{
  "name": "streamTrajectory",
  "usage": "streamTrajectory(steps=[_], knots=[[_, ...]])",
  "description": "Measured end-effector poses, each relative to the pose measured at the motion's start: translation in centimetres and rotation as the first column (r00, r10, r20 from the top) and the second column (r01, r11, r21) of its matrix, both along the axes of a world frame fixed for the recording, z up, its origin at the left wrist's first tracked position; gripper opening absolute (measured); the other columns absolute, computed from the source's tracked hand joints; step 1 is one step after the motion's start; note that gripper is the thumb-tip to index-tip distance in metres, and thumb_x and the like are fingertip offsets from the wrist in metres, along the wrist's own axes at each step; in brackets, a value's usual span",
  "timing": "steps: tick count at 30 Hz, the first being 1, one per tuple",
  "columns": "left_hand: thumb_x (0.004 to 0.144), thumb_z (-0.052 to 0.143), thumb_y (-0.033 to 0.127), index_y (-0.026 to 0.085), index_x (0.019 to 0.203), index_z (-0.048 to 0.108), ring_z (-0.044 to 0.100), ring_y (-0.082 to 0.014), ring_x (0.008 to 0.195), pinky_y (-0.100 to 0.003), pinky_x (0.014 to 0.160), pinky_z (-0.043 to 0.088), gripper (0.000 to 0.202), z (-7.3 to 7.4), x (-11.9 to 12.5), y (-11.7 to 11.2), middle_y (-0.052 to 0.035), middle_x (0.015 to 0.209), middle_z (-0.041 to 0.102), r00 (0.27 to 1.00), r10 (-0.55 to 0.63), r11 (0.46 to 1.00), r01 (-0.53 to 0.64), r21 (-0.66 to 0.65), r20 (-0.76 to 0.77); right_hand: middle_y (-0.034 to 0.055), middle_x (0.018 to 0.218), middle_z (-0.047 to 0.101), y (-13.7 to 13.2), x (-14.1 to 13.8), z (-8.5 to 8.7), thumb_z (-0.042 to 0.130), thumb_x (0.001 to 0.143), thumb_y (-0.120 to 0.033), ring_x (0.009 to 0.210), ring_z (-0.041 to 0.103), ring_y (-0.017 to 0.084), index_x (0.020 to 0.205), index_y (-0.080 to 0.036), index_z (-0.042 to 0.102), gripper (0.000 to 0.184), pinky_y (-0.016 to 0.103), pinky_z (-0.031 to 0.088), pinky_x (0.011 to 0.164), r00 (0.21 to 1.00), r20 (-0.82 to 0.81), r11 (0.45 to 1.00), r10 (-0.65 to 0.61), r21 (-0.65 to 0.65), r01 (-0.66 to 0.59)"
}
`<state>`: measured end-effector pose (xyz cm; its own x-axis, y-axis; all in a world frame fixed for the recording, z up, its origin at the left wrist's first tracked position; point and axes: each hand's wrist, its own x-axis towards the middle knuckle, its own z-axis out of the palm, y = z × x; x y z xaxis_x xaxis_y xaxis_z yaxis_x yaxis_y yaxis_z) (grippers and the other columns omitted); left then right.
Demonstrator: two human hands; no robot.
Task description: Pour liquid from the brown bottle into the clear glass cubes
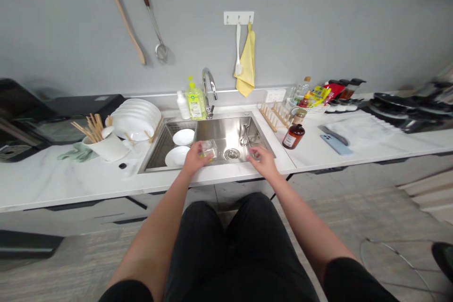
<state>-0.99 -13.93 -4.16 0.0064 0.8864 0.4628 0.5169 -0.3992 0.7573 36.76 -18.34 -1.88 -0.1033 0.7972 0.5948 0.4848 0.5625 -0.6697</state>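
Observation:
My left hand (196, 158) is closed around a clear glass container (208, 147) above the front part of the steel sink (222, 134). Small yellow patches show by its fingers, too small to name. At the sink's front right, my right hand (264, 161) has its fingers loosely curled and apart, with nothing visible between them. Left of the glass, a white bowl (184, 137) and a second white bowl (177, 156) sit in the sink's dark draining basket (159, 151). The chrome tap (208, 87) rises behind the sink.
Stacked white plates (136, 118) and a white pot of wooden utensils (106, 145) stand left. Behind the sink is a yellow-green soap bottle (196, 104). To the right are a wooden rack (269, 119), a brown bottle (293, 137) and a blue phone (336, 145).

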Motion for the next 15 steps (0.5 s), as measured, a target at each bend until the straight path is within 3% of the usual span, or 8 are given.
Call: streamTrajectory(steps=[3, 6, 8, 10, 12, 15], knots=[[0.074, 0.099, 0.050, 0.019, 0.145, 0.068, 0.079, -0.0377, 0.125, -0.061, 0.120, 0.061, 0.084, 0.1, 0.7, -0.6, -0.0169, 0.140, 0.079, 0.997, -0.053, 0.997, 0.057, -0.059, 0.055, 0.0133, 0.141, 0.077, 1.4, -6.7, -0.7, 0.090, 0.090, -0.051, 0.099, 0.076, 0.026, 0.146, -0.028, 0.075, 0.063, 0.039, 0.064, 0.077, 0.974, -0.044, 0.958, 0.221, -0.176, -0.225], [0.071, 0.101, 0.045, 0.019, 0.146, 0.070, 0.079, -0.0400, 0.130, -0.062, 0.122, 0.059, 0.085, 0.1, 1.4, -1.3, -0.0195, 0.141, 0.080, 0.985, -0.123, 0.981, 0.140, -0.136, 0.123, 0.0155, 0.159, 0.069, 3.1, -10.7, -1.9, 0.100, 0.074, -0.053, 0.088, 0.072, 0.021, 0.160, -0.029, 0.066, 0.095, 0.041, 0.065, 0.080, 0.959, -0.147, 0.921, 0.241, -0.278, -0.274], [0.072, 0.102, 0.044, 0.019, 0.147, 0.071, 0.078, -0.0405, 0.133, -0.061, 0.122, 0.059, 0.085, 0.0, 1.7, -1.8, -0.0202, 0.142, 0.080, 0.971, -0.188, 0.964, 0.211, -0.161, 0.147, 0.0129, 0.149, 0.075, 3.9, -12.0, -2.6, 0.103, 0.069, -0.054, 0.081, 0.068, 0.019, 0.161, -0.029, 0.064, 0.103, 0.041, 0.064, 0.081, 0.955, -0.174, 0.910, 0.240, -0.302, -0.283], [0.071, 0.103, 0.045, 0.020, 0.148, 0.070, 0.077, -0.0413, 0.136, -0.060, 0.122, 0.059, 0.088, -0.1, 2.0, -2.4, -0.0210, 0.145, 0.078, 0.960, -0.231, 0.951, 0.257, -0.169, 0.158, 0.0061, 0.121, 0.081, 4.2, -12.3, -3.1, 0.104, 0.067, -0.055, 0.076, 0.064, 0.019, 0.156, -0.028, 0.067, 0.100, 0.040, 0.061, 0.080, 0.952, -0.161, 0.902, 0.259, -0.312, -0.298], [0.071, 0.104, 0.046, 0.020, 0.150, 0.070, 0.076, -0.0424, 0.137, -0.060, 0.121, 0.059, 0.091, -0.2, 2.2, -3.0, -0.0219, 0.149, 0.076, 0.955, -0.248, 0.945, 0.276, -0.175, 0.165, -0.0008, 0.095, 0.077, 4.1, -12.1, -3.4, 0.105, 0.066, -0.055, 0.073, 0.062, 0.019, 0.148, -0.026, 0.072, 0.093, 0.037, 0.058, 0.074, 0.949, -0.136, 0.891, 0.284, -0.327, -0.314], [0.076, 0.100, 0.052, 0.022, 0.156, 0.067, 0.071, -0.0424, 0.144, -0.059, 0.123, 0.057, 0.091, -0.2, 1.7, -4.2, -0.0225, 0.159, 0.070, 0.938, -0.285, 0.941, 0.312, -0.129, 0.196, -0.0057, 0.079, 0.066, 3.8, -11.7, -3.5, 0.104, 0.066, -0.054, 0.069, 0.059, 0.019, 0.135, -0.025, 0.076, 0.080, 0.033, 0.050, 0.067, 0.949, -0.124, 0.882, 0.289, -0.350, -0.315]])
